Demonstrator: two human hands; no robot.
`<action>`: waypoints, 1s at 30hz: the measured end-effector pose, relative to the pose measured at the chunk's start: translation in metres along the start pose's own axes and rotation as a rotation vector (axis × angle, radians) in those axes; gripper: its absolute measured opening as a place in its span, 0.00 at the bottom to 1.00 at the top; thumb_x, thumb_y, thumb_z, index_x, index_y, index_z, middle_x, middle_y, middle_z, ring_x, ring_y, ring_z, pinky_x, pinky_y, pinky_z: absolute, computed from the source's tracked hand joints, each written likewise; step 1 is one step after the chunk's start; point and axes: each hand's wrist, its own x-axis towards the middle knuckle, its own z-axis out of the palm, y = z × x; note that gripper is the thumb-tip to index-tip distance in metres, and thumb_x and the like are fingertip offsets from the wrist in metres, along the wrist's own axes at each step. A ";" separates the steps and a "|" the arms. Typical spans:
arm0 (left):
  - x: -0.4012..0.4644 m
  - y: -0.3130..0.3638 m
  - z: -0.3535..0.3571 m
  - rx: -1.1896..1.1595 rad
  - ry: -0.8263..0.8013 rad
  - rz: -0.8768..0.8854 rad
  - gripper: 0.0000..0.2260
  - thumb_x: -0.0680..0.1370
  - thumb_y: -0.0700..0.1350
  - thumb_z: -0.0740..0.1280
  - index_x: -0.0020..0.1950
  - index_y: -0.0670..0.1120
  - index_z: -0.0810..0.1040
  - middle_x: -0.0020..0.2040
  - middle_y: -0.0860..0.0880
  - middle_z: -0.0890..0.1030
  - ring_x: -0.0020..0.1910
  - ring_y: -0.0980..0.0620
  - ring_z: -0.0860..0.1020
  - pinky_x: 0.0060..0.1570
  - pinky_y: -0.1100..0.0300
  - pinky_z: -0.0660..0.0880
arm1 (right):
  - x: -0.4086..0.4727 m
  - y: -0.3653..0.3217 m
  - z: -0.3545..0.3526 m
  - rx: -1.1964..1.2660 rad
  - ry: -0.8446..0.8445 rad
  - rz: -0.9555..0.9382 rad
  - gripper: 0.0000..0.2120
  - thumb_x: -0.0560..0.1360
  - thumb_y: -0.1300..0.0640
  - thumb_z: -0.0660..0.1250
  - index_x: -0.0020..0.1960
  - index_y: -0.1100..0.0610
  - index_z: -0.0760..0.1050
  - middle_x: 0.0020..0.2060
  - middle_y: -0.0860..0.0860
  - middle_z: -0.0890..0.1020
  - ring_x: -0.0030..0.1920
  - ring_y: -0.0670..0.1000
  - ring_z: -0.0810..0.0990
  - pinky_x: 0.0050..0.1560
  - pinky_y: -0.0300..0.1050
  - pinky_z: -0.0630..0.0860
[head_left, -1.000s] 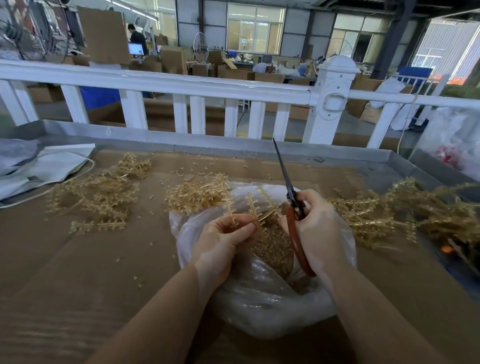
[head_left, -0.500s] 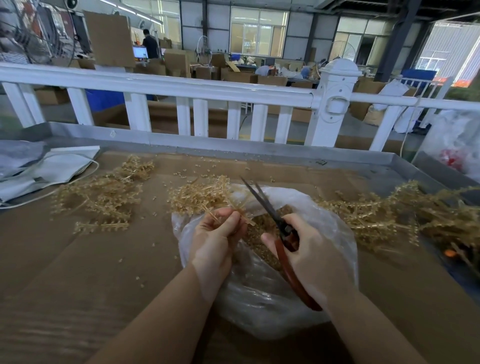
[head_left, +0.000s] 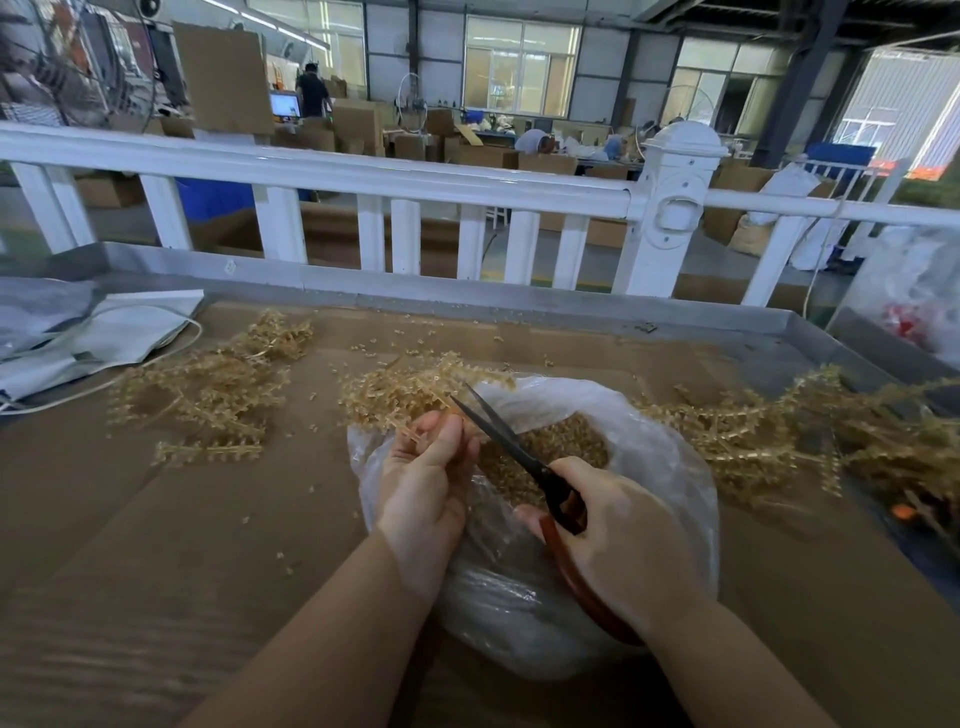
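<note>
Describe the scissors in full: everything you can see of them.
The scissors have long, dark, pointed metal blades and reddish-brown looped handles. The right hand grips the handles and holds the tool above the open clear plastic bag. The blades are slightly parted and point away and to the left, with their tips at the tan plastic sprig that the left hand pinches. Whether the blades touch the sprig cannot be told.

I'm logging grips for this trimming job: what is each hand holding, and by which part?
The right hand holds the scissors by their red handles; the left hand pinches a tan plastic sprig at its near end.
</note>
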 end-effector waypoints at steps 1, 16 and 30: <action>0.000 0.000 0.000 -0.010 -0.003 0.004 0.08 0.77 0.32 0.64 0.45 0.45 0.72 0.39 0.45 0.78 0.34 0.53 0.79 0.33 0.65 0.78 | 0.000 0.000 0.000 -0.001 0.002 0.001 0.14 0.72 0.36 0.65 0.50 0.45 0.75 0.33 0.39 0.72 0.37 0.41 0.69 0.33 0.28 0.62; 0.000 -0.003 -0.003 0.054 -0.034 0.052 0.09 0.76 0.30 0.64 0.44 0.43 0.76 0.32 0.47 0.80 0.27 0.56 0.79 0.31 0.66 0.78 | 0.007 0.002 -0.002 0.018 -0.104 -0.002 0.15 0.72 0.34 0.62 0.48 0.43 0.73 0.31 0.38 0.71 0.32 0.35 0.69 0.38 0.27 0.67; -0.001 -0.003 -0.003 0.127 -0.043 0.031 0.09 0.74 0.29 0.65 0.45 0.43 0.76 0.29 0.48 0.80 0.26 0.57 0.79 0.32 0.67 0.78 | 0.013 0.002 -0.004 0.138 -0.160 0.048 0.16 0.72 0.36 0.65 0.37 0.45 0.67 0.27 0.43 0.72 0.33 0.38 0.74 0.37 0.27 0.67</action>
